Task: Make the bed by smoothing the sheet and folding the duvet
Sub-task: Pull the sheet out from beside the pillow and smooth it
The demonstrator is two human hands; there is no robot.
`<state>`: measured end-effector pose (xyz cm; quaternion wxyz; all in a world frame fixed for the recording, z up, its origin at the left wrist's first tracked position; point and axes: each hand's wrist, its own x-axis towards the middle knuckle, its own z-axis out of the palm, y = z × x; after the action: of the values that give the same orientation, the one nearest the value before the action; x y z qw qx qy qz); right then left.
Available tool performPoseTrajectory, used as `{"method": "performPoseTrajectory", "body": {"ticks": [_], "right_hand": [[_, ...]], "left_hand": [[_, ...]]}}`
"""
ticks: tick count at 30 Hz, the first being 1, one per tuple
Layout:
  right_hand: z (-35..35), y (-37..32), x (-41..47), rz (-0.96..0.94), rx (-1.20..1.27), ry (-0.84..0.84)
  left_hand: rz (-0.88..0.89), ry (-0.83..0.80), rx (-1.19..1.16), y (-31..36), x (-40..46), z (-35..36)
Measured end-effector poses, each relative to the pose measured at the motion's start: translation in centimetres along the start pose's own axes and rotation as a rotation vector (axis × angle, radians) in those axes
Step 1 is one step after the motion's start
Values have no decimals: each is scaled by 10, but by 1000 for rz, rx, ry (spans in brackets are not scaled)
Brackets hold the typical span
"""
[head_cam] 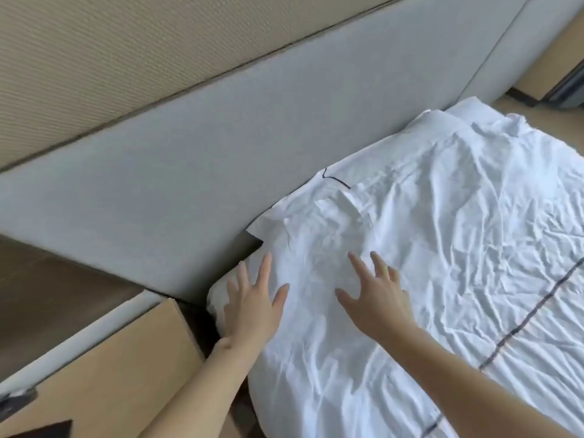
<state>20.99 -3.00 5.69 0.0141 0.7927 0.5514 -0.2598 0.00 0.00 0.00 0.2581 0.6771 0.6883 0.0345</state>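
Two hands lie flat with fingers spread, gripping nothing: left hand (252,306) at the bed's near-left corner by the grey headboard (189,172), right hand (376,295) just beside it, further in on the bed. One white duvet (442,248), creased, with thin dark stripes, spreads ahead and to the right of both hands, its long axis running away along the headboard; the sheet beneath cannot be made out. Judgement: smoothing should sweep rightward from the fingertips, right hand nearer the worst creases; one beige bedside cabinet (110,368) stands left.
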Motion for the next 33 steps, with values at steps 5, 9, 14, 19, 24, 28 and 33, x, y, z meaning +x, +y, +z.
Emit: {"method": "performPoseTrajectory", "body": {"ticks": [5,9,14,19,24,28,33], "right_hand": [[32,-20,95,-70,25,31],[50,-24,131,-82,10,24],[55,-10,125,-37,67,37],[45,8,87,122,281,5],[9,24,37,251,772,-83],[26,47,-9,356,810,-22],[80,78,-23,650,991,-53]], "left_hand": [[49,-50,-397,4,95,40],[66,-122,-411,1,134,65],[90,-158,-405,11,117,71],[246,-86,-243,45,48,59],[504,0,-177,61,-14,62],[690,-84,-111,64,-70,85],[642,-37,-163,51,-110,100]]}}
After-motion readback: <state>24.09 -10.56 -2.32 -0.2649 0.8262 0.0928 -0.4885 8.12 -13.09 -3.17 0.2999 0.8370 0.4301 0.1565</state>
